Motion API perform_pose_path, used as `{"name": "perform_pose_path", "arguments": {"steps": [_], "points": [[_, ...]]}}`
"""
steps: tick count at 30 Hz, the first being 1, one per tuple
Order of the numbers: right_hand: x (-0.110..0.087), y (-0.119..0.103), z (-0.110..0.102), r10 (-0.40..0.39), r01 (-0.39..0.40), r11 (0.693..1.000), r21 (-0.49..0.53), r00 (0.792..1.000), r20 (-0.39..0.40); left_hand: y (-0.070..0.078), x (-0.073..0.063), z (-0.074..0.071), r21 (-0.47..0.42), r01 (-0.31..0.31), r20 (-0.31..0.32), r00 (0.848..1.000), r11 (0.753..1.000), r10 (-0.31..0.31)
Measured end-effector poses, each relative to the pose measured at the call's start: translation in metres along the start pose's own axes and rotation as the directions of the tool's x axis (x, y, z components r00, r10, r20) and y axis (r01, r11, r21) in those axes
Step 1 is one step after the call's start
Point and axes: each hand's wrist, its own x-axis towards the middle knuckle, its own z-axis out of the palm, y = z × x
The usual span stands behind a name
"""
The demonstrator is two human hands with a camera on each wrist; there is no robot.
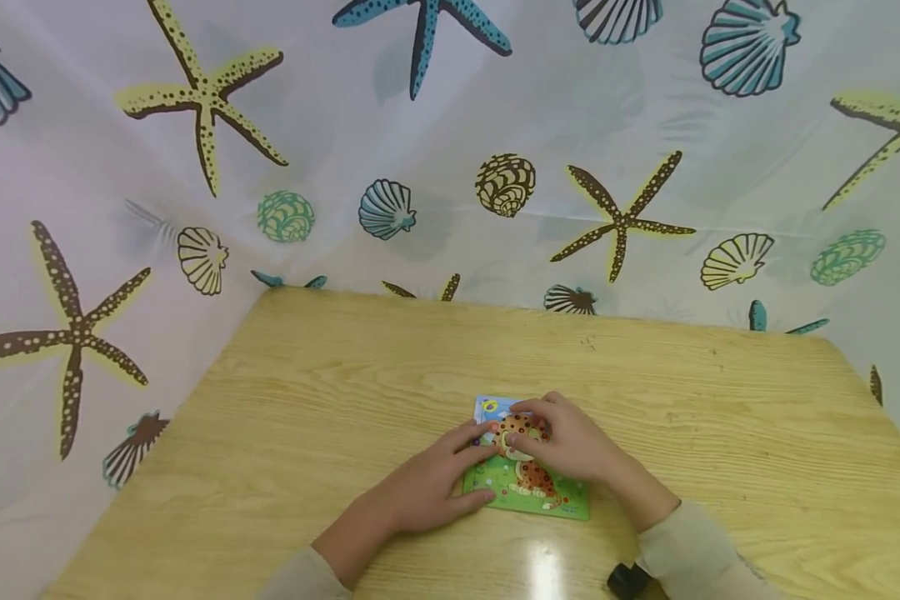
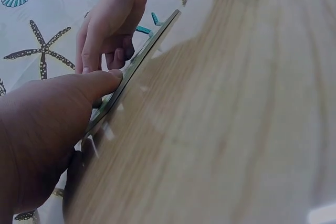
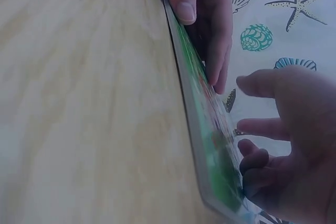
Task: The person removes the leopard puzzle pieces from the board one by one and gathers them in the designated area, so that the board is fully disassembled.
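Note:
A thin, flat picture board (image 1: 495, 497) showing a spotted cartoon leopard on green grass under blue sky lies on the wooden table. My left hand (image 1: 438, 483) rests on its left side with fingers extended; its thumb (image 2: 107, 81) lies at the board's near edge. Above the leopard's head, my right hand (image 1: 570, 437) reaches in from the right and covers part of the picture. In the right wrist view, the right thumb and index finger (image 3: 262, 127) stand apart with nothing between them, while the other fingers bend down close to the board's surface.
The pale wooden table (image 1: 345, 358) surrounds the board. White cloth (image 1: 450, 242) printed with starfish and shells hangs along the back and sides. A small black object (image 1: 627, 581) sits by the right sleeve (image 1: 690, 550) at the near edge of the view.

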Motion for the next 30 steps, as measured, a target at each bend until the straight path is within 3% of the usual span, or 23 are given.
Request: {"name": "perform_pose_path", "arguments": {"steps": [8,21,30], "points": [[0.008,-0.006,0.01,0.002,-0.001,1.0,-0.031,1.0,0.027,-0.006,-0.003,0.001,-0.055,-0.024,-0.001,1.0,0.998,0.024],[0.016,-0.011,0.004,-0.031,0.038,0.996,-0.084,0.996,0.083,-0.008,0.0,0.003,-0.085,-0.022,0.002,1.0,0.996,0.023],[0.021,-0.015,0.006,0.025,-0.022,0.999,-0.05,0.997,0.075,-0.01,0.001,0.006,-0.083,-0.02,-0.033,0.999,0.996,0.017]]}}
